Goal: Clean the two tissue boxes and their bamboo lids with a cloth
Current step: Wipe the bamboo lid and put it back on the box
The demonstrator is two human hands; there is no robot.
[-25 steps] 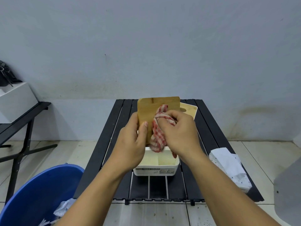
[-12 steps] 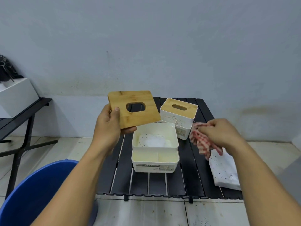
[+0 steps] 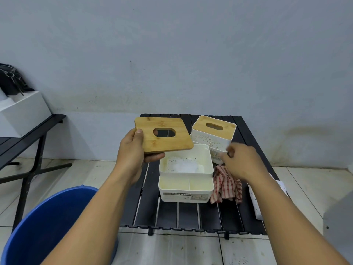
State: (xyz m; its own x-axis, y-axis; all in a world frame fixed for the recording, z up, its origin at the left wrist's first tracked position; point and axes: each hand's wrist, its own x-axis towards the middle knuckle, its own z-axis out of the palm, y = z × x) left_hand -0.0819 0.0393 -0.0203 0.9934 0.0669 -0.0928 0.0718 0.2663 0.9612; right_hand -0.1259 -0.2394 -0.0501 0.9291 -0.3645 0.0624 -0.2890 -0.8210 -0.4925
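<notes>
While the left hand [image 3: 133,155] grips one bamboo lid [image 3: 172,144], thumb on top and fingers curled beneath its near corner, the right hand [image 3: 242,163] hovers blurred, fingers loosely bent and holding nothing. Just below those fingers the checked cloth [image 3: 226,185] lies crumpled on the black slatted table [image 3: 191,217], touching the open white box [image 3: 186,197], whose front label reads "TISSUE HOLDER". Beyond the right fingertips stands the second box [image 3: 212,139], with the second lid [image 3: 202,121] seated on it.
</notes>
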